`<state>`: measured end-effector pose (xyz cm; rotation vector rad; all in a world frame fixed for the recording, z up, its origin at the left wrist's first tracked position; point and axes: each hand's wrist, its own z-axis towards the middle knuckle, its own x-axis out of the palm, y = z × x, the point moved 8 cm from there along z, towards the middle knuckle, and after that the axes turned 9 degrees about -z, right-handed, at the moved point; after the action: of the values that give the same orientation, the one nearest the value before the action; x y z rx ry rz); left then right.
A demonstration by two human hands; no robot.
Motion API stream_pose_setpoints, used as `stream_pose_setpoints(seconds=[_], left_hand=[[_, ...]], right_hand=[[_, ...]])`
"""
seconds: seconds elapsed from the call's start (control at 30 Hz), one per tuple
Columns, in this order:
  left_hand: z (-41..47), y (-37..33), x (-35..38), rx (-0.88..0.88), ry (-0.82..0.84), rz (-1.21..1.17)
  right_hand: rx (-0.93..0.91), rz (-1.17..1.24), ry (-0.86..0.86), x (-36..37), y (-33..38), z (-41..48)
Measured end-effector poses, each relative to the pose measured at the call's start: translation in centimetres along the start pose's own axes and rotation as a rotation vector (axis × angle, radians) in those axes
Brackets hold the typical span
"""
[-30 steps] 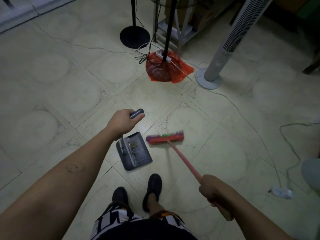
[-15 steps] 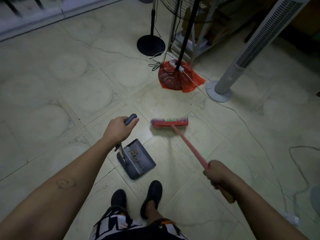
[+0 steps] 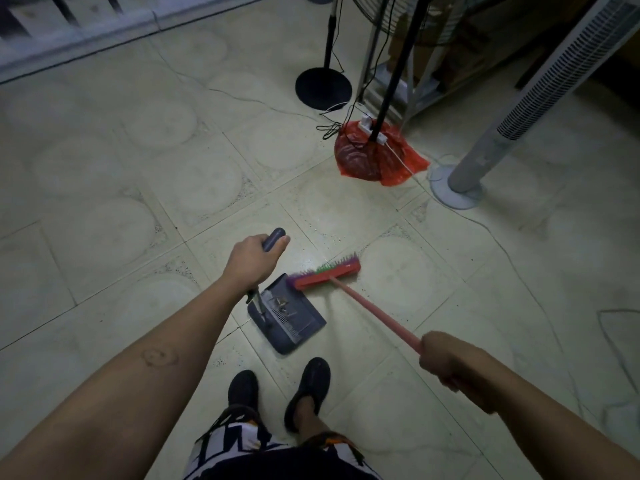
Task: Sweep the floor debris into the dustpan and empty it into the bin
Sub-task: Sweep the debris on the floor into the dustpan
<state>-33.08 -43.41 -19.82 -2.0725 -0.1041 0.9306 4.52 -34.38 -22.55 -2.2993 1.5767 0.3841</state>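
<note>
Your left hand point(image 3: 251, 259) grips the dustpan point(image 3: 289, 315) handle, pan resting on the tiled floor point(image 3: 104, 209) below it, while your right hand point(image 3: 450, 362) clasps the broom point(image 3: 327, 270), its head touching the pan's far edge.

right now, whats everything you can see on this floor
dustpan: one, dark grey, floor ahead of the shoes, debris inside
broom: one, red head, pink handle, head at dustpan's mouth
tower fan: one, white, far right
plastic bag: one, red, left of the fan
power strip: one, white, on the bag
stand base: one, black, far floor
cords: several, black and white, by the bag
shoes: two, black, bottom centre
left hand: one, grips dustpan handle
right hand: one, grips broom handle
</note>
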Motion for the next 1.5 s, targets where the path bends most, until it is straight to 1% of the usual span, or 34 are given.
stream_pose_setpoints(seconds=[0.07,0.17,0.27,0.47,0.67,0.77,0.87,0.93,1.03,1.33,1.5], left_hand=[[0.0,-0.2,0.1,0.002,0.002,-0.003],[0.0,-0.1,-0.1,0.007,0.001,-0.020],[-0.1,0.2,-0.4,0.020,0.004,-0.036],[-0.3,0.1,-0.8,0.093,0.104,0.069],[-0.5,-1.7,0.4,0.185,0.220,0.165],[-0.8,-3.9,1.7,0.254,0.260,0.211],[-0.7,-5.5,2.1,0.269,0.249,0.197],[-0.5,-7.2,2.7,0.292,0.233,0.200],[-0.2,-9.3,2.8,0.314,0.185,0.211],[1.6,-15.7,5.8,0.405,0.141,0.156],[4.8,-19.3,8.3,0.451,0.178,0.110]], right_hand=[[-0.033,0.090,0.066,0.4,-1.9,-1.7],[-0.058,0.317,0.179,1.0,-4.9,-4.4],[-0.053,0.461,0.194,1.8,-7.4,-6.3],[-0.006,0.793,0.125,2.1,-11.0,-6.2],[0.022,0.880,-0.034,1.7,-10.8,-3.9],[0.053,0.999,-0.070,2.3,-11.3,-2.8],[0.078,1.147,-0.083,2.7,-12.0,-1.9],[0.105,1.264,-0.063,3.1,-13.0,-1.2],[0.122,1.360,-0.043,3.3,-13.8,-0.1],[0.157,1.523,-0.123,1.3,-15.7,-0.1],[0.201,1.581,-0.151,-0.5,-16.0,0.2]])
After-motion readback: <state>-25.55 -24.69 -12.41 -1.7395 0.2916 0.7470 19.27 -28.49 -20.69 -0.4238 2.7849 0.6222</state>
